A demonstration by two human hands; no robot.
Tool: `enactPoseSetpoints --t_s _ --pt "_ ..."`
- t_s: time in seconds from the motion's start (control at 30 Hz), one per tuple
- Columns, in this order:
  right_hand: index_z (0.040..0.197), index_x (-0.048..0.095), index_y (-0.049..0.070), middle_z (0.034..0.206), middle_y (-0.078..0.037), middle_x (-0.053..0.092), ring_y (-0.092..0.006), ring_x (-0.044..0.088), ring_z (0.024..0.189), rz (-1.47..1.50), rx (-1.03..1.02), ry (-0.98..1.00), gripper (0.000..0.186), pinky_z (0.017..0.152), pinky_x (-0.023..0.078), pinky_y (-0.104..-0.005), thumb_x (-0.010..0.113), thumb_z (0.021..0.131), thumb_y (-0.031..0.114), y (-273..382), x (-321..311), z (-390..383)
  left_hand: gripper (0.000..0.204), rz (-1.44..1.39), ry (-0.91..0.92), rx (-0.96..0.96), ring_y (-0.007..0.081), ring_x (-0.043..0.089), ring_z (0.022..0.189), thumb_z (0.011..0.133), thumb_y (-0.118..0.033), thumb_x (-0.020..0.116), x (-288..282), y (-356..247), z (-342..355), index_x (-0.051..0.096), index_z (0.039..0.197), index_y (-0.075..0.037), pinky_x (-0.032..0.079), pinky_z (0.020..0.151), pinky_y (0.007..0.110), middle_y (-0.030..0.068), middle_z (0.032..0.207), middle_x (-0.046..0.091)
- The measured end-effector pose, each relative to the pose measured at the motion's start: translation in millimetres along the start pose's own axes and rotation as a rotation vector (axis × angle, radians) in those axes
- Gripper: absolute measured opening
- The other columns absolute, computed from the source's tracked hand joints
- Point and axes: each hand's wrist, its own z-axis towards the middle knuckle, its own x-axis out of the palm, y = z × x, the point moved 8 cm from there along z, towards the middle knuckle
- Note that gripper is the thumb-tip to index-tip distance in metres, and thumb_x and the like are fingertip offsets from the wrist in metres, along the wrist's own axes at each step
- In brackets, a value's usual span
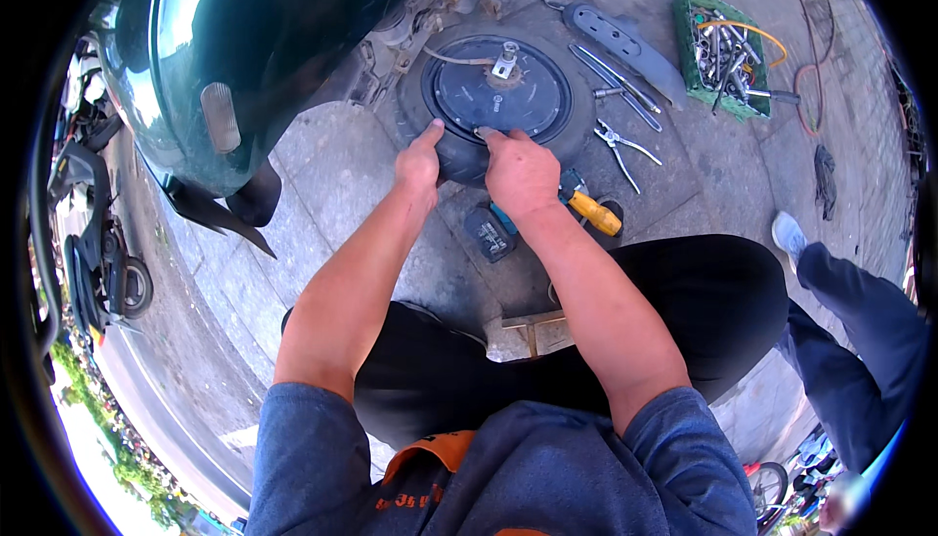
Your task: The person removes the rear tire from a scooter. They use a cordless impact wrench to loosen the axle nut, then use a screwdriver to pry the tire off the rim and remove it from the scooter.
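Observation:
A scooter wheel (493, 106) with a black tyre and a dark hub lies flat on the paving in front of me, its axle (507, 57) pointing up. My left hand (418, 165) grips the near left part of the tyre, thumb on top near the rim and fingers partly hidden. On the near right side, my right hand (523, 170) holds the same tyre, its thumb by the rim edge. Beside my right hand lie a cordless power tool (491, 231), partly covered by my forearm, and a yellow-handled tool (594, 212). Pliers (623, 150) rest right of the wheel.
The green scooter body (225, 57) stands at the left. Long metal bars (618, 86) and a grey plastic cover (625, 45) lie right of the wheel. Further right are a green crate (684, 57) of tools, a hose (803, 96) and a standing person's legs (850, 311).

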Motion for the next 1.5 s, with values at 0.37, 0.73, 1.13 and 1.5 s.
enactPoseSetpoints --t_s 0.37,0.73,1.13,1.5 --pt "0.130 0.080 0.021 0.115 -0.016 0.077 -0.0395 0.079 0.099 -0.015 -0.008 0.017 0.040 0.087 0.064 -0.0500 0.067 0.093 0.011 0 1 0 0.043 -0.091 0.137 -0.150 0.0335 0.072 0.121 0.104 -0.036 0.066 6 3 -6 0.066 0.134 -0.004 0.056 0.108 0.055 0.0149 0.130 0.075" --pt "0.131 0.080 0.021 0.117 -0.016 0.078 -0.0393 0.079 0.101 -0.031 0.007 0.036 0.041 0.087 0.064 -0.0498 0.066 0.094 0.011 0 -1 1 0.036 -0.011 -0.041 -0.060 0.0339 0.078 0.107 0.104 -0.030 0.069 4 3 -3 0.064 0.132 -0.007 0.064 0.093 0.056 0.0150 0.123 0.076" --pt "0.132 0.079 0.022 0.117 -0.016 0.077 -0.0397 0.079 0.101 -0.035 0.011 0.047 0.042 0.087 0.064 -0.0503 0.068 0.093 0.012 -2 0 1 0.038 -0.030 -0.030 -0.060 0.0342 0.077 0.107 0.104 -0.030 0.071 7 -4 -15 0.065 0.132 -0.005 0.063 0.094 0.056 0.0159 0.124 0.075" --pt "0.127 0.081 0.021 0.109 -0.015 0.077 -0.0388 0.078 0.096 -0.037 -0.020 -0.012 0.036 0.083 0.064 -0.0504 0.066 0.096 0.012 -1 0 1 0.045 -0.020 -0.064 -0.046 0.0328 0.078 0.104 0.101 -0.032 0.075 1 2 -4 0.069 0.133 0.001 0.064 0.086 0.052 0.0176 0.123 0.076"
